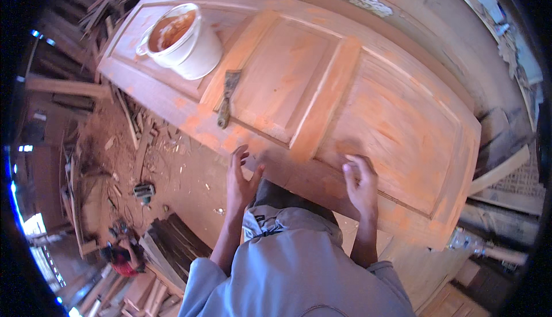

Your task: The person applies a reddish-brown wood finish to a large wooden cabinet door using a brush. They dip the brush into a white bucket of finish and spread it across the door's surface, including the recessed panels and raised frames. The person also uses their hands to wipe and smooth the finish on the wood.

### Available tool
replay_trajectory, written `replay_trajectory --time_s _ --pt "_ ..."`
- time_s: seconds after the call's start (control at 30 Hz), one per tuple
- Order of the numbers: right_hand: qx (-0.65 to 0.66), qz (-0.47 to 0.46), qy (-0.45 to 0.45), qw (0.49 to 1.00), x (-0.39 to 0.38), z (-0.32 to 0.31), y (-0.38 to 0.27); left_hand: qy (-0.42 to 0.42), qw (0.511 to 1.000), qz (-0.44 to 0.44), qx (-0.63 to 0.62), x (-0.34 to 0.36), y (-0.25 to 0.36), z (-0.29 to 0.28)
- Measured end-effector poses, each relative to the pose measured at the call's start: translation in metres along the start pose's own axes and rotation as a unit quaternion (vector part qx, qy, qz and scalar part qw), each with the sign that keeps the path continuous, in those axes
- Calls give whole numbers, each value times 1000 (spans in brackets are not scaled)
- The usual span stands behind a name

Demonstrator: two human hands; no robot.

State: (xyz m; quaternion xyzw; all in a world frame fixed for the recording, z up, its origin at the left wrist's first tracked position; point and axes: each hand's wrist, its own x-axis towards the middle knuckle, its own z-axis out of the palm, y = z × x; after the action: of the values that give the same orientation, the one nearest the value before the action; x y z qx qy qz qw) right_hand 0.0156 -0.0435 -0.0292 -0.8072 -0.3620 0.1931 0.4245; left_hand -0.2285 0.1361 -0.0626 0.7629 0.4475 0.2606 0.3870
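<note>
A panelled wooden door (391,121) with orange smears of filler lies before me. Toward its left end stands a white bucket (192,52) with reddish-brown paste inside. A putty knife (230,87) rests beside the bucket, blade pointing away from me. My left hand (240,176) is at the door's near edge below the knife, open, fingers loosely bent. My right hand (361,182) hovers over the near part of the right panel, fingers curved and apart, with nothing that I can make out in it.
Scrap timber (109,12) lies beyond the door's left end. A power tool (144,191) sits on the dirt floor (190,185). Dark boards (169,245) lie at lower left, near another person (125,262) in red. Planks and boards (497,170) border the door's right end.
</note>
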Motion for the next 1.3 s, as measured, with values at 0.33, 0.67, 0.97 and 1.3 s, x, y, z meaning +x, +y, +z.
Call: replay_trajectory --time_s 0.33,0.67,0.97,1.3 --pt "-50 -21 -30 998 24 35 -11 37 999 -18 -28 23 -43 -32" --pt "-142 -114 105 978 217 89 -9 -34 970 123 208 129 -49 -22" --pt "-325 -53 124 936 382 156 6 -67 945 101 305 150 -50 -6" --pt "-347 -85 124 926 388 161 10 -85 953 58 286 156 -39 -8"
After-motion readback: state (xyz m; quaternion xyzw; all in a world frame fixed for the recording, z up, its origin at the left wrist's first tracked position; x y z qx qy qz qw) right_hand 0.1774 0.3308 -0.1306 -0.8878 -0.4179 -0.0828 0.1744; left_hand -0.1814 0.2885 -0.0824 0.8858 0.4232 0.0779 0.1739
